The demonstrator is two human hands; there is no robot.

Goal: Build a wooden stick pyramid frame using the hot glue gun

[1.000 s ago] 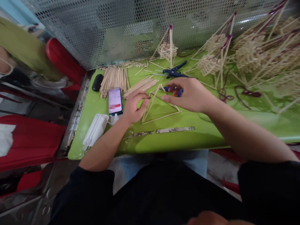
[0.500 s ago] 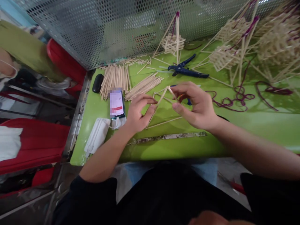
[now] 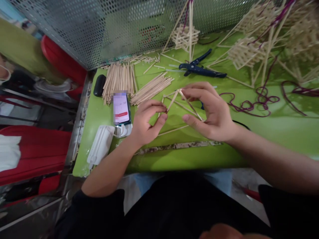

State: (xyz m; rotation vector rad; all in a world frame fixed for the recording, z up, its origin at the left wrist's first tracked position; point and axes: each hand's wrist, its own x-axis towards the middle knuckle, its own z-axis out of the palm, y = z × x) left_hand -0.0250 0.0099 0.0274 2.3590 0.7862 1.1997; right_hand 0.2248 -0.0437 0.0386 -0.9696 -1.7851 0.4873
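Note:
A pyramid-shaped frame of thin wooden sticks (image 3: pixel 190 108) stands on the table between my hands. My left hand (image 3: pixel 149 122) is at its left side, with thumb and fingertips closed around a slanting stick. At the right, my right hand (image 3: pixel 210 113) curves about the frame, its fingertips by the top joint and its thumb lower down, apart from the fingers. My right fingers hide part of the frame. Behind my right hand, a small blue thing shows only in part. A patterned flat strip (image 3: pixel 180 145) lies in front of the frame.
Two stick bundles (image 3: pixel 119 81) (image 3: pixel 152 88) lie at the back left, near a phone (image 3: pixel 121 108), a white power bank (image 3: pixel 101 144) and a black case (image 3: pixel 99 85). Dark blue cutters (image 3: pixel 199 67), purple cord (image 3: pixel 261 103) and woven stick pieces (image 3: pixel 246 53) are farther right. A perforated metal panel (image 3: pixel 99 30) stands behind.
The view has shifted slightly. My right hand has opened wider, its thumb and fingers farther apart, so more of the right stick shows. My left hand stays at the left stick.

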